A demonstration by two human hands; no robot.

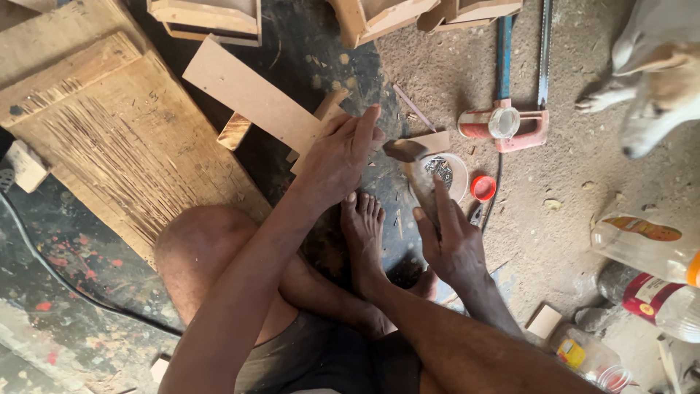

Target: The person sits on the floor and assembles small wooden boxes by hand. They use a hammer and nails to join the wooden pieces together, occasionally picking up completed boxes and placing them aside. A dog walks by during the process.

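Down on the floor [554,241] before me lie one big scored wooden plank [124,138], one flat pale board strip [248,95], one hacksaw with a blue handle [521,73], and one round clear dish of small nails [448,174]. My left hand [339,157] presses the strip's end, fingers [364,124] straight and close together. My right hand [452,244] is wrapped tight around one wooden-handled hammer [415,171], just above the dish.
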